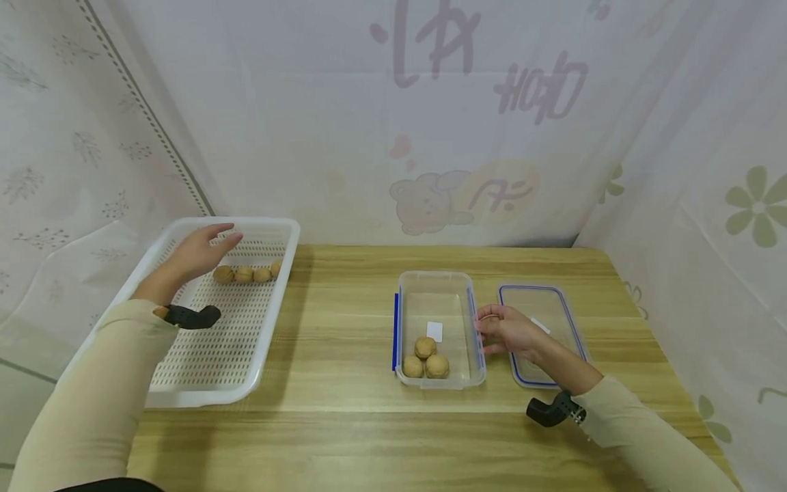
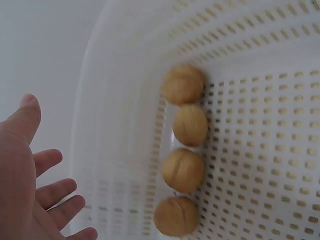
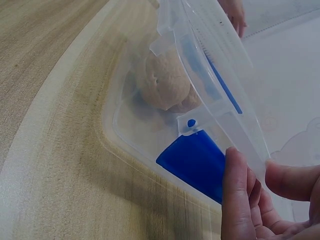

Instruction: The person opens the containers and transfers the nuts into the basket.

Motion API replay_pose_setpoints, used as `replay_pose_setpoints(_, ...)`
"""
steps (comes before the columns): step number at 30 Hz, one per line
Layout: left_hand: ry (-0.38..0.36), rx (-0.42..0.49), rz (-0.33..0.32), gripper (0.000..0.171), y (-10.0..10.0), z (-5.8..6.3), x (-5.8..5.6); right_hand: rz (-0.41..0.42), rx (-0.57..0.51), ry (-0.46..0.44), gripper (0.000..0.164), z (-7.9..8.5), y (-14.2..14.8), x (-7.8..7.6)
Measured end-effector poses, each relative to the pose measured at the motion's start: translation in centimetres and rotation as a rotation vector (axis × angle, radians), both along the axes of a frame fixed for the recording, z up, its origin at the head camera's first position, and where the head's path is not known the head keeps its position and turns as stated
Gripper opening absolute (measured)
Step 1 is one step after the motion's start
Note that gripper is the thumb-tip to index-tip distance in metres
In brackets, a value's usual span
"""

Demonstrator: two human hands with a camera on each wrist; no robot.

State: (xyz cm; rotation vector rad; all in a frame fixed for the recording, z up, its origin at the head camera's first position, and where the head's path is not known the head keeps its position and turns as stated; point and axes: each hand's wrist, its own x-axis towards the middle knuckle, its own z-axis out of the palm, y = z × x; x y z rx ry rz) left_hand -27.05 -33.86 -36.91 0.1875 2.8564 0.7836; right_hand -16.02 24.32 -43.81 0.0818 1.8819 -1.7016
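Observation:
Over the far part of a white perforated plastic basket (image 1: 270,342), my left hand (image 1: 199,254) hovers with fingers spread and nothing in it. Below lies a row of several walnuts (image 1: 244,274), along the basket's far wall; the left wrist view shows these walnuts (image 2: 183,170) apart from the fingers. My right hand (image 1: 507,331) pinches the right side wall of a clear plastic food box (image 1: 455,283), thumb at the rim and fingers by the blue latch (image 3: 195,162). Three walnuts (image 1: 425,347) sit together in the box's near left part.
A clear lid (image 1: 535,301) with a blue seal lies right of the box, partly under my right forearm. The wooden table (image 1: 344,342) separates basket and box. Printed cloth (image 1: 307,137) hangs behind the table and at both sides.

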Motion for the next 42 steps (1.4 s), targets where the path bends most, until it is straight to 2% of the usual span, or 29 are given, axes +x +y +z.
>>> replay_pose_setpoints(8,0.037,0.025,-0.099,0.072,2.9,1.6,0.1,0.001,-0.005,0.004,0.023,-0.1,-0.1,0.1)
replay_pose_setpoints(14,0.014,0.053,-0.163,0.072,5.3,2.5,0.4,0.002,-0.003,0.005,0.023,-0.1,0.0,0.0)
replay_pose_setpoints(19,0.025,0.07,-0.208,0.07,7.1,3.0,0.5,0.004,-0.011,0.005,0.022,-0.1,0.0,0.1)
replay_pose_setpoints(27,0.034,0.076,-0.293,0.068,9.6,3.3,0.8,0.004,-0.01,0.007,0.022,0.0,0.0,0.1)
replay_pose_setpoints(33,0.013,0.079,-0.346,0.066,11.7,3.3,1.1,0.005,-0.006,0.006,0.024,-0.1,0.0,0.0)
replay_pose_setpoints(39,-0.021,0.109,-0.4,0.066,13.9,3.0,1.2,0.0,-0.005,0.001,0.023,-0.1,0.0,0.0)
replay_pose_setpoints(42,-0.013,0.106,-0.441,0.065,15.1,2.7,1.0,-0.001,-0.003,0.0,0.023,0.0,-0.1,0.0)
